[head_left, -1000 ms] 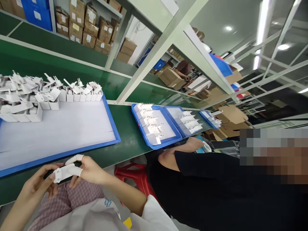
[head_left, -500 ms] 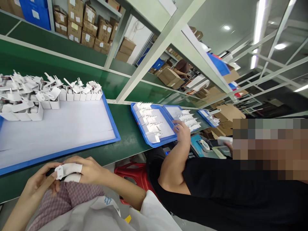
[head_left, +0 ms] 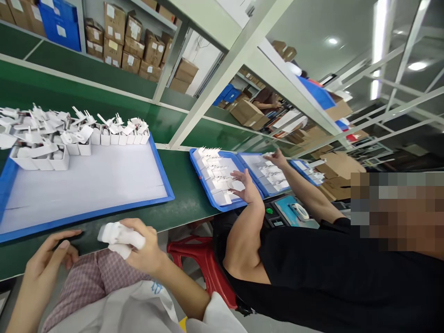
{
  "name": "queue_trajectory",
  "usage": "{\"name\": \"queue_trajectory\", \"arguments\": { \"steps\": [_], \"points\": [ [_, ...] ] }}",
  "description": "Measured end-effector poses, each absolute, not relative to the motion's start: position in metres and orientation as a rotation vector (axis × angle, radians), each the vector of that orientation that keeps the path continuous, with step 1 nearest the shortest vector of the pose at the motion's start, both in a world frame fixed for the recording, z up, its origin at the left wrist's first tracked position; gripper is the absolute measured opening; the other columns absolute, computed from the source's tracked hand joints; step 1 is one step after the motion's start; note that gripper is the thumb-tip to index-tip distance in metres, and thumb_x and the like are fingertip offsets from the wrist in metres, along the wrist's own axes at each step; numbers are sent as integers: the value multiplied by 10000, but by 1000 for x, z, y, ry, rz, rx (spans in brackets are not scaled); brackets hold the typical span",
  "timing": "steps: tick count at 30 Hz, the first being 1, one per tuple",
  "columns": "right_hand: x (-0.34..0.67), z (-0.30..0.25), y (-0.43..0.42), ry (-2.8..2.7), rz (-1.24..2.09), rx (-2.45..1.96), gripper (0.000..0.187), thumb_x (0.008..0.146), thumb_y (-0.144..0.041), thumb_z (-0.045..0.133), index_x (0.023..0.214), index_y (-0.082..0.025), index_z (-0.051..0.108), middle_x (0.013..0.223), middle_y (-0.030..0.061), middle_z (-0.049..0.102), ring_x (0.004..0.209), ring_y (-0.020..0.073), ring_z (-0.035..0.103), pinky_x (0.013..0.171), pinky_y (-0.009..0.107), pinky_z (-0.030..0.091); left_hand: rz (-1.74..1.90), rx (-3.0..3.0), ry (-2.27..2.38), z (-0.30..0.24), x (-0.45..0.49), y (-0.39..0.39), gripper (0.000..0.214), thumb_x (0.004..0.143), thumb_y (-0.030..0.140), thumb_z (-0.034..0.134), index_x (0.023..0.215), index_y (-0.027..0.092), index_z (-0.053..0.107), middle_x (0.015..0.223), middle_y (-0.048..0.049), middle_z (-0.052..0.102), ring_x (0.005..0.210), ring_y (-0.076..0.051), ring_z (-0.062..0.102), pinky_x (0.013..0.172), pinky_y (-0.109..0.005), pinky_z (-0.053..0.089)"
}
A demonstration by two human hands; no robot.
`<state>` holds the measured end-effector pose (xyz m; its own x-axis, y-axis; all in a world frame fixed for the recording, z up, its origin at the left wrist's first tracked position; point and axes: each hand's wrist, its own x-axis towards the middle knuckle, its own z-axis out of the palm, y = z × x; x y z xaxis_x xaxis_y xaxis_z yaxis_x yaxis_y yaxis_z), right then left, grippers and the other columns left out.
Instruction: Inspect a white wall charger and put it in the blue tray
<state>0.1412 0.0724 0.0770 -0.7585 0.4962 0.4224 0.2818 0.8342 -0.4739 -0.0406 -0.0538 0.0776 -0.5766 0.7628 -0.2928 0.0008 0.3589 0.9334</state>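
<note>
My right hand is closed on a small white plastic piece, held above the bench's front edge. White finger covers wrap some of its fingers, and blur hides the piece's detail. My left hand is apart from it at the lower left, index finger stretched out, thumb separate, nothing visible in it. Beyond both hands lies a large blue-rimmed tray with a white lining. White plug adapters with pins are heaped and lined up along its far side.
A co-worker in a black top sits to my right, hands over two smaller blue trays of white plugs. A red stool stands below the bench. A pale metal post rises behind it, with stacked cartons farther back.
My hands have moved apart. My right hand has carried the white piece up and to the right, out of my left fingers. The co-worker's far hand has reached over the trays.
</note>
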Motion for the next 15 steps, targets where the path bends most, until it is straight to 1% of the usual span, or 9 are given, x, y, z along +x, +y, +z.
{"name": "queue_trajectory", "arguments": {
  "steps": [2,4,7,10,12,15],
  "points": [
    [144,70,68,-2539,563,-536,230,913,-377,574,1073,-217,614,1072,52,669,891,145,677,656,222,543,1268,678,1870,78,-39,-52,388,789,615,560,995,294,632,602,25,586,597,-201,493,586,-300,420],
    [147,67,64,-2600,594,-501,240,919,-360,564,1111,-221,602,1105,57,662,945,149,670,699,226,552,1250,683,1876,80,-35,-49,386,777,615,576,979,292,638,589,35,567,590,-193,480,581,-288,400],
    [150,66,59,-2513,636,-573,271,876,-358,616,1114,-227,613,1159,77,643,984,161,661,794,237,549,1292,669,1894,83,-28,-47,363,784,592,586,971,288,650,587,44,547,597,-178,464,595,-275,371],
    [149,62,56,-2477,664,-629,241,876,-343,616,1087,-228,622,1116,63,665,937,156,674,755,232,552,1309,646,1908,85,-24,-47,348,798,573,580,978,287,664,603,41,530,608,-169,448,591,-269,360],
    [148,60,55,-2524,679,-582,211,903,-323,581,1094,-239,612,1113,46,670,955,144,672,747,223,548,1312,652,1895,85,-22,-46,336,796,561,587,969,287,675,643,31,534,619,-169,446,587,-267,369],
    [151,64,54,-2426,717,-529,222,892,-340,583,1088,-238,608,1135,60,661,977,143,663,786,223,543,1328,748,1848,81,-22,-43,330,789,544,609,936,262,695,805,-7,599,653,-171,476,621,-276,417]
  ]
}}
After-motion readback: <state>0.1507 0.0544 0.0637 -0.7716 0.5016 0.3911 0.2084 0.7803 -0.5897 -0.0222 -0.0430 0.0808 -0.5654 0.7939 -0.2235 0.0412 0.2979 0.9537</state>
